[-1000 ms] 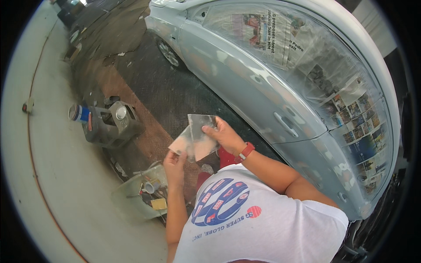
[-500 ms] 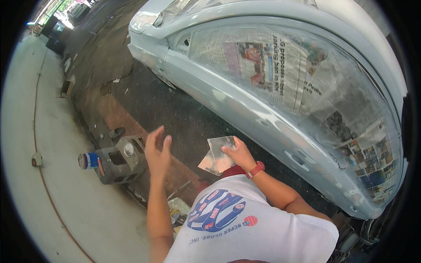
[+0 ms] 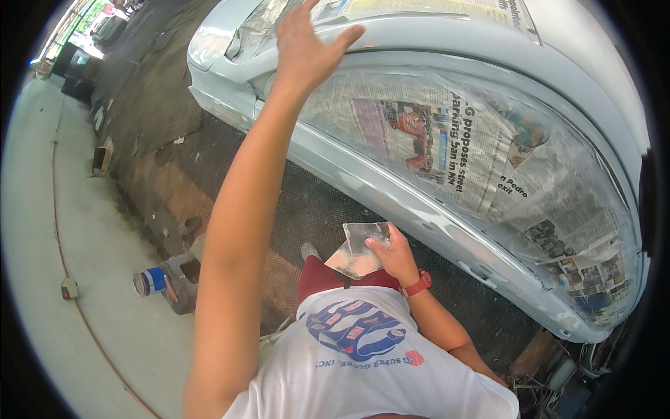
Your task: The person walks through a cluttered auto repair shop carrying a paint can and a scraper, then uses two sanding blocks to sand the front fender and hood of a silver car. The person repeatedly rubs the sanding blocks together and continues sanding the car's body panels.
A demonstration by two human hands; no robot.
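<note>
My left hand (image 3: 307, 52) is stretched far forward, fingers spread, with nothing in it. It overlaps the front roof pillar of a pale blue-grey car (image 3: 391, 202); whether it touches the body I cannot tell. Close to my waist, my right hand (image 3: 398, 257) grips two thin flat plates (image 3: 354, 258), thumb on top. The upper plate is grey and smudged; the lower one carries a pinkish-beige smear. Newspaper (image 3: 419, 133) under clear film masks the car's side windows, and lighter patches show on the body.
To my left, a blue-banded can (image 3: 149, 282) rests by a grey plastic stool (image 3: 183, 276), partly hidden by my left arm. A pale wall (image 3: 35, 230) with a cable runs along that side. Dark mesh matting (image 3: 286, 230) covers the floor beside the car.
My left hand has swung forward and up from beside the stool to the car's roof pillar. My right hand still holds the plates near my waist. The view has shifted slightly.
</note>
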